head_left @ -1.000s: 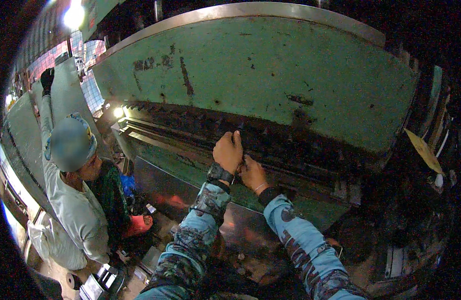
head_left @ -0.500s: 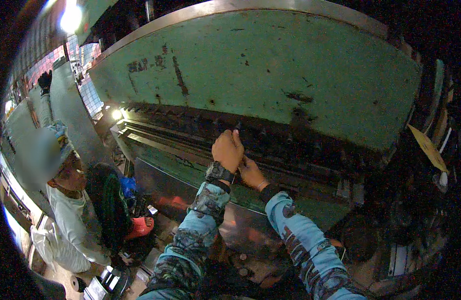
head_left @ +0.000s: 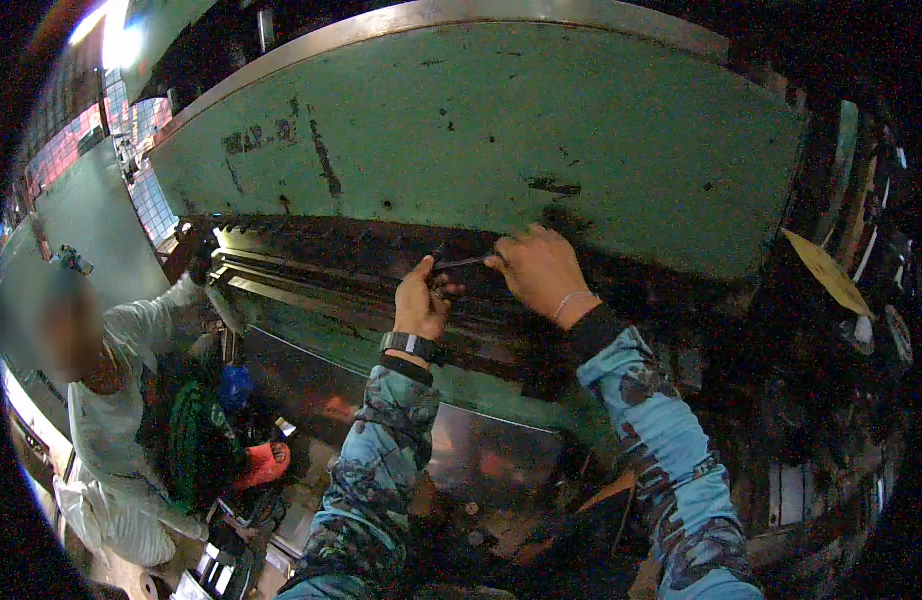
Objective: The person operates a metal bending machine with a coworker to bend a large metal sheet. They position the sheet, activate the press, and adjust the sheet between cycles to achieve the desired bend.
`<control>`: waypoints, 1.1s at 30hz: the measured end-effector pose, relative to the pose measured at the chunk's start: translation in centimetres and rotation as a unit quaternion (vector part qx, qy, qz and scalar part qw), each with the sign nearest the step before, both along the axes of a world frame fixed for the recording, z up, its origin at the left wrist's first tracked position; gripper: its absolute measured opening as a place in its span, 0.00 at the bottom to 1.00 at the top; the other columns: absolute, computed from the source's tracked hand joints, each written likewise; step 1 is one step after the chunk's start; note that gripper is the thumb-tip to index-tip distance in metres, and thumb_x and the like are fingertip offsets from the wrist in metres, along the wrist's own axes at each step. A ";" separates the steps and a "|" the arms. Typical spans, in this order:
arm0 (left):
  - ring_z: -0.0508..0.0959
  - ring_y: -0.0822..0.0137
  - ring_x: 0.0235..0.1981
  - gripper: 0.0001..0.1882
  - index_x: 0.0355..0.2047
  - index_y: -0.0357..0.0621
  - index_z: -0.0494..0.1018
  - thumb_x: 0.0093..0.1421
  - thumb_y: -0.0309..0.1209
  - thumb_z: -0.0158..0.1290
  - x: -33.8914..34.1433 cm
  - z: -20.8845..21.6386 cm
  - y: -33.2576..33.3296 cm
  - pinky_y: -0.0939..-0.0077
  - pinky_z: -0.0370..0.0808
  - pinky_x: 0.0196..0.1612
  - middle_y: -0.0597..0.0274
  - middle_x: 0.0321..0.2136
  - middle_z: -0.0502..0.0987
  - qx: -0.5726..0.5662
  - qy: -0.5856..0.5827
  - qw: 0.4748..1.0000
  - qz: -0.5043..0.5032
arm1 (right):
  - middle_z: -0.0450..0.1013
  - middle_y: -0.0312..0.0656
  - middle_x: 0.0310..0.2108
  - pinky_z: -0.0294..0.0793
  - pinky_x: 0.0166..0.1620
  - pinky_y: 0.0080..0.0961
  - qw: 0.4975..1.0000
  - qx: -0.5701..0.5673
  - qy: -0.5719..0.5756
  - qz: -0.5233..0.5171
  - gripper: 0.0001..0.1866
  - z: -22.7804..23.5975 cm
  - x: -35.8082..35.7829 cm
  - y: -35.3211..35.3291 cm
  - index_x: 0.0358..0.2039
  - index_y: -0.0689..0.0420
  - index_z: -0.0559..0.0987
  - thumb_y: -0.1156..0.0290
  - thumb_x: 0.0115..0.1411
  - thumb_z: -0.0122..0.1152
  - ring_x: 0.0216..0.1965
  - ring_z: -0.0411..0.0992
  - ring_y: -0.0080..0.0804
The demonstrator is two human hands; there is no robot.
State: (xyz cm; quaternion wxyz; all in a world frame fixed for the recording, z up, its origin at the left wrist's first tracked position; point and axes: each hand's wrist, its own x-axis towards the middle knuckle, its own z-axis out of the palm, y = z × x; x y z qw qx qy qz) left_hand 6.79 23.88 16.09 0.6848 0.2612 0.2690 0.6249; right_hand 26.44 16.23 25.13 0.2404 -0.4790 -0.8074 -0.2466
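A slim metal tool [head_left: 465, 263], like a wrench, lies nearly level before the dark row of bolts [head_left: 371, 232] under a large green machine panel [head_left: 451, 120]. My right hand [head_left: 546, 272] is closed around its right end. My left hand [head_left: 421, 303] is at the tool's other end, thumb up and fingers curled, appearing to pinch it close to a bolt. The exact shape of the tool's left tip is hidden in shadow and by my fingers. Both hands are bare, with blue patterned sleeves behind them.
Long metal rails [head_left: 281, 285] run below the bolts. At the left a person in a pale shirt [head_left: 121, 420] crouches, one arm stretched toward the machine's left end. A yellow plate [head_left: 826, 270] sticks out at the right. A blue bag [head_left: 236, 387] and white bags lie low left.
My right hand has moved up and right from beside my left wrist, and the tool now shows between my hands. My left hand has lowered slightly leftward. The other person has reached toward the machine.
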 end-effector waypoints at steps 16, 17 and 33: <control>0.72 0.66 0.25 0.11 0.33 0.45 0.69 0.71 0.37 0.50 0.5 4.7 -3.6 0.55 0.79 0.47 0.64 0.23 0.70 -0.020 -0.243 0.967 0.081 | 0.76 0.50 0.46 0.72 0.54 0.51 0.957 0.123 0.205 0.166 0.14 4.9 -3.1 1.3 0.43 0.55 0.82 0.62 0.60 0.65 0.49 0.74 0.55; 0.71 0.66 0.24 0.11 0.33 0.46 0.70 0.71 0.38 0.51 0.1 5.3 -4.3 0.57 0.78 0.45 0.65 0.23 0.71 0.033 -0.206 0.972 0.107 | 0.76 0.50 0.47 0.73 0.54 0.50 0.931 0.183 0.267 0.171 0.15 3.3 -2.9 0.1 0.44 0.56 0.81 0.61 0.61 0.65 0.49 0.74 0.54; 0.81 0.37 0.34 0.25 0.36 0.37 0.76 0.64 0.52 0.56 0.7 0.6 4.2 0.46 0.77 0.37 0.41 0.31 0.81 0.266 0.632 0.547 0.480 | 0.75 0.39 0.24 0.65 0.22 0.25 0.553 -0.239 0.795 0.074 0.26 -7.5 0.4 4.6 0.32 0.59 0.80 0.44 0.64 0.63 0.20 0.69 0.25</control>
